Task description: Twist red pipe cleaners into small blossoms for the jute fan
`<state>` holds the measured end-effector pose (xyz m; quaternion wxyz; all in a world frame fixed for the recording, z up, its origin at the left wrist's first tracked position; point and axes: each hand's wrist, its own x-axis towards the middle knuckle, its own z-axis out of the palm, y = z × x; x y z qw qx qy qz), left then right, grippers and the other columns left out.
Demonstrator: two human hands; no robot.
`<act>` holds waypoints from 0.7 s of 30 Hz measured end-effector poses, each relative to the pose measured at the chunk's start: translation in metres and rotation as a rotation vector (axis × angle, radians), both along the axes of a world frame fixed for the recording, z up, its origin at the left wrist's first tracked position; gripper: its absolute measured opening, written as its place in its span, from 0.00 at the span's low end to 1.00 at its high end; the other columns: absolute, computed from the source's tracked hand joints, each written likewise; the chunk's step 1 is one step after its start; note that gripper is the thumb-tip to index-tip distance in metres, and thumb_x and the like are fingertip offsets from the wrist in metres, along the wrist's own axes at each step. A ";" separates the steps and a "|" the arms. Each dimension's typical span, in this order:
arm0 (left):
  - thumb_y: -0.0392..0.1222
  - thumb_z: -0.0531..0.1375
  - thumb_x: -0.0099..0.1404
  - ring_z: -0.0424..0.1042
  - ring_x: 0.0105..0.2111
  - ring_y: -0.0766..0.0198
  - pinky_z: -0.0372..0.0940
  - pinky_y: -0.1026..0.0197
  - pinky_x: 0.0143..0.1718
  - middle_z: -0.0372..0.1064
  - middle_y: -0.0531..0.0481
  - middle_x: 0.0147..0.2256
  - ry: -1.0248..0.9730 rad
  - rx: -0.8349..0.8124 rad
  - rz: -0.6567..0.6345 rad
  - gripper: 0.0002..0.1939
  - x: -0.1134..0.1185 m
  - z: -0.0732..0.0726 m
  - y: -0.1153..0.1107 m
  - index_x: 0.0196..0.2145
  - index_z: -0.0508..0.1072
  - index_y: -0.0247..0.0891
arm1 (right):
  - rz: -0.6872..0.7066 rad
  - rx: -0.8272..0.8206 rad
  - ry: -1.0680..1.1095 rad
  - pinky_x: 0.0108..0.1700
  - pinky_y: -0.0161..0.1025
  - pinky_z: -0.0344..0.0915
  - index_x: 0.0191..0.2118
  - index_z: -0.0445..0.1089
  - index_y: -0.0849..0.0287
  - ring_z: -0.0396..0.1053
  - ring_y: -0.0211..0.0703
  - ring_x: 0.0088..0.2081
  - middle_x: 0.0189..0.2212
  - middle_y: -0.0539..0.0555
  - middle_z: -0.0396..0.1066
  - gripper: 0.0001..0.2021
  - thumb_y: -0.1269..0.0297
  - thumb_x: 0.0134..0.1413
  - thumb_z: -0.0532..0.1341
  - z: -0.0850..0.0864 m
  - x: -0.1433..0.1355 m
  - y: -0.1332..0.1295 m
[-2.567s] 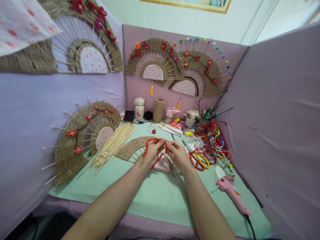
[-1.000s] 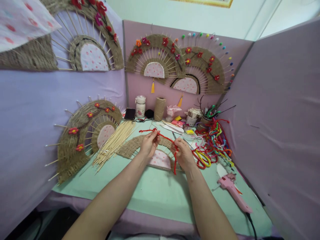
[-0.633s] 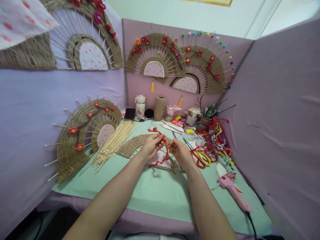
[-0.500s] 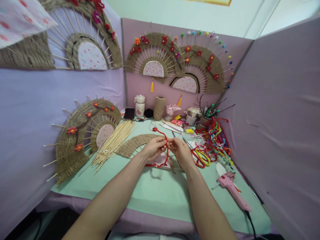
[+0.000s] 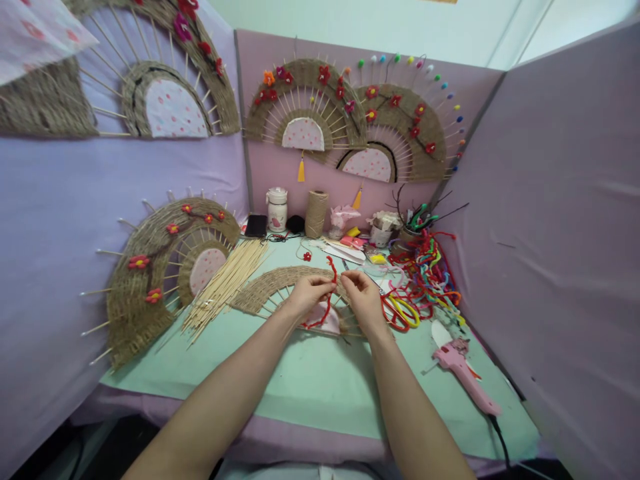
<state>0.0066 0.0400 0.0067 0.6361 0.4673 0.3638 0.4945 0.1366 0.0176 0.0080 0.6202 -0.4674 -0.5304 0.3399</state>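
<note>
My left hand (image 5: 311, 297) pinches a twisted red pipe cleaner (image 5: 328, 312) between thumb and fingertips. One end of it sticks up above the fingers, and the rest curves down to the left. Just to the right is my right hand (image 5: 362, 300), its fingers bent and the tips a little apart from the pipe cleaner. Beneath both hands lies a half-round fan (image 5: 267, 288) of woven twine and thin sticks, partly hidden by them. A small red flower (image 5: 307, 256) lies behind the fan.
Bamboo sticks (image 5: 225, 287) lie at left beside another fan (image 5: 130, 293). Scissors (image 5: 403, 313), a heap of coloured pipe cleaners (image 5: 433, 273) and a pink glue gun (image 5: 465, 377) are at right. A twine spool (image 5: 316, 215) and a white jar (image 5: 277, 210) stand behind.
My right hand has moved slightly right, away from the pipe cleaner. The pipe cleaner's upper end now stands up, apart from the red flower behind it. The view has shifted slightly.
</note>
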 end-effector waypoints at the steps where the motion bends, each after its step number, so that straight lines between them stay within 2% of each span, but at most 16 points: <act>1: 0.41 0.68 0.43 0.58 0.17 0.73 0.51 0.67 0.20 0.65 0.53 0.17 0.013 0.015 0.039 0.09 0.001 0.000 0.000 0.22 0.74 0.33 | -0.025 0.025 -0.044 0.34 0.36 0.59 0.31 0.71 0.56 0.64 0.39 0.30 0.28 0.49 0.70 0.09 0.58 0.44 0.63 0.000 -0.001 -0.001; 3: 0.40 0.67 0.44 0.59 0.18 0.71 0.51 0.67 0.21 0.65 0.53 0.17 0.069 0.064 0.114 0.07 0.001 0.000 -0.001 0.21 0.74 0.34 | -0.048 0.054 -0.131 0.34 0.37 0.59 0.29 0.71 0.56 0.63 0.39 0.29 0.28 0.50 0.70 0.08 0.58 0.43 0.64 0.000 -0.002 -0.002; 6: 0.34 0.63 0.46 0.63 0.22 0.68 0.55 0.66 0.26 0.68 0.52 0.20 0.232 0.235 0.241 0.01 0.003 0.001 -0.007 0.21 0.74 0.36 | -0.100 0.051 -0.250 0.32 0.37 0.58 0.26 0.71 0.57 0.62 0.39 0.27 0.26 0.51 0.69 0.09 0.56 0.42 0.65 -0.002 -0.003 -0.002; 11: 0.31 0.60 0.49 0.65 0.25 0.65 0.57 0.64 0.31 0.70 0.51 0.23 0.393 0.464 0.355 0.05 0.006 -0.002 -0.013 0.22 0.75 0.39 | -0.109 -0.057 -0.257 0.33 0.39 0.61 0.27 0.71 0.59 0.66 0.43 0.29 0.25 0.53 0.72 0.11 0.55 0.43 0.63 -0.007 -0.002 0.002; 15: 0.34 0.59 0.52 0.67 0.27 0.64 0.58 0.63 0.32 0.72 0.50 0.26 0.476 0.489 0.345 0.04 0.007 -0.006 -0.012 0.25 0.75 0.38 | -0.059 -0.094 -0.238 0.36 0.40 0.63 0.30 0.72 0.60 0.69 0.45 0.32 0.28 0.55 0.74 0.12 0.56 0.46 0.61 -0.011 0.000 0.006; 21: 0.36 0.57 0.55 0.70 0.28 0.65 0.60 0.64 0.33 0.73 0.50 0.27 0.629 0.437 0.338 0.06 0.006 -0.002 -0.013 0.27 0.74 0.36 | 0.003 -0.077 -0.284 0.37 0.39 0.64 0.33 0.72 0.63 0.70 0.45 0.33 0.29 0.56 0.74 0.14 0.57 0.50 0.57 -0.010 -0.002 0.005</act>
